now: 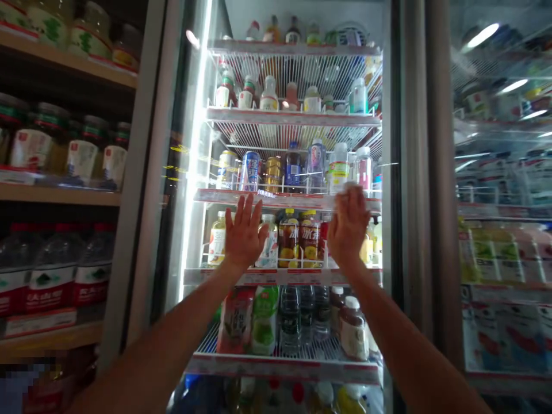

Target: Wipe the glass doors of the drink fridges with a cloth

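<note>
Drink bottles (288, 238) on shelf (276, 277) sit just behind left hand (244, 236) & right hand (348, 227), both spread flat, empty.

shelf rack (297, 69) white | can (250, 171) blue | carton (265, 319) green

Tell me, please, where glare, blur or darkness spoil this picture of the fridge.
Head view: the light strip flares white; head view: the right hand is motion-smeared, the left hand sharper; head view: the shelves at left are dim; head view: the glass door at right mirrors ceiling lamps.
</note>
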{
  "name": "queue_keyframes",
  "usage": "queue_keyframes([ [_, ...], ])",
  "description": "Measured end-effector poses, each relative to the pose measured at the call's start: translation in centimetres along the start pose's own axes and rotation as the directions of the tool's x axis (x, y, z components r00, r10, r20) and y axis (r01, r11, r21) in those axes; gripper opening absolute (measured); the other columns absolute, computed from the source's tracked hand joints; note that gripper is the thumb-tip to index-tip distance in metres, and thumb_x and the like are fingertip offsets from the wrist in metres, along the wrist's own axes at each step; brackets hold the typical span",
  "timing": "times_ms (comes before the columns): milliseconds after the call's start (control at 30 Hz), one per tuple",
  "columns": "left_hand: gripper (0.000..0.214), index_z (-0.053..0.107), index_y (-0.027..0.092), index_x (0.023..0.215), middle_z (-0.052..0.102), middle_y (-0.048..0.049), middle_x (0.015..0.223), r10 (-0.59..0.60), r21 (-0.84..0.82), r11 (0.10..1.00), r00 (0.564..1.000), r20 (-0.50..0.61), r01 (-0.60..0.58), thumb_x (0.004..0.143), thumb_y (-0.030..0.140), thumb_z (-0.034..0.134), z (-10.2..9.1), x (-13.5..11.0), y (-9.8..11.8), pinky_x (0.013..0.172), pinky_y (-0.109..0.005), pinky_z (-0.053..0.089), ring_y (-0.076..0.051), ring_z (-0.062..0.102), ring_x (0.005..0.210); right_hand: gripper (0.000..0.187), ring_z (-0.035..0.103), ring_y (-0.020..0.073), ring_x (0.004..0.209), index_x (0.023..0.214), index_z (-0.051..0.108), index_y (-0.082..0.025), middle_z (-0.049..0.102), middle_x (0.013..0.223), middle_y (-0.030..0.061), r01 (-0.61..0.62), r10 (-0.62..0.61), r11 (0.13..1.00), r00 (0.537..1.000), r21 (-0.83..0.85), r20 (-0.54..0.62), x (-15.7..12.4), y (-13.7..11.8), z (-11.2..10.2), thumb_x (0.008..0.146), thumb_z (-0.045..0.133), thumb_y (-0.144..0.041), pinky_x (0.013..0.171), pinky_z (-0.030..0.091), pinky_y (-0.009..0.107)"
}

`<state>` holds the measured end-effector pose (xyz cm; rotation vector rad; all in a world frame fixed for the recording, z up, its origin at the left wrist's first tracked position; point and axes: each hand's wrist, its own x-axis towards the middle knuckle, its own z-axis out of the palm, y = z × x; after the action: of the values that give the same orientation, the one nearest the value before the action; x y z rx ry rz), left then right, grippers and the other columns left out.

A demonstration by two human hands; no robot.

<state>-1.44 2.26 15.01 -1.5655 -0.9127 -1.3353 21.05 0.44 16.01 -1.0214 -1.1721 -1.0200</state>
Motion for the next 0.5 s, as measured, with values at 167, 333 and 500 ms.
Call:
queue_keyframes([
  [167,0.053,0.028,0.019,0.139,0.025,-0.0105,0.147,0.015,0.012,1.0,1.0,0.007,-0.015,0.09,0.038,0.034,-0.2,0.0,-0.2,0.111,-0.049,0.009,-0.024,0.016,0.138,0.046,0.02,0.0199,0.137,0.133,0.042,-0.029,0.033,0.145,0.0005,0.306,-0.31,0.951,0.941,0.054,0.134,-1.7,-2.7,0.3,0.087,0.035,-0.023,0.109,0.021,0.046],
  [333,0.054,0.028,0.021,0.139,0.024,-0.0093,0.147,-0.006,0.0,1.0,1.0,0.001,0.006,0.088,0.035,0.037,0.0,0.0,-0.1,0.112,-0.05,0.008,-0.024,0.016,0.138,0.048,0.021,0.0295,0.136,0.134,0.04,-0.022,0.026,0.147,0.0087,-0.057,0.054,0.997,0.997,-0.06,-0.051,0.1,5.1,-1.4,0.087,0.034,-0.026,0.104,0.023,0.057],
  [500,0.054,0.027,0.021,0.14,0.023,-0.0091,0.148,-0.004,0.0,1.0,1.0,0.001,0.004,0.088,0.035,0.036,0.1,0.0,0.0,0.112,-0.049,0.006,-0.024,0.015,0.138,0.05,0.016,0.0275,0.138,0.136,0.039,-0.02,0.026,0.147,0.0077,-0.015,0.017,0.999,0.999,-0.05,0.043,-0.3,1.9,-0.5,0.086,0.034,-0.024,0.106,0.023,0.052],
])
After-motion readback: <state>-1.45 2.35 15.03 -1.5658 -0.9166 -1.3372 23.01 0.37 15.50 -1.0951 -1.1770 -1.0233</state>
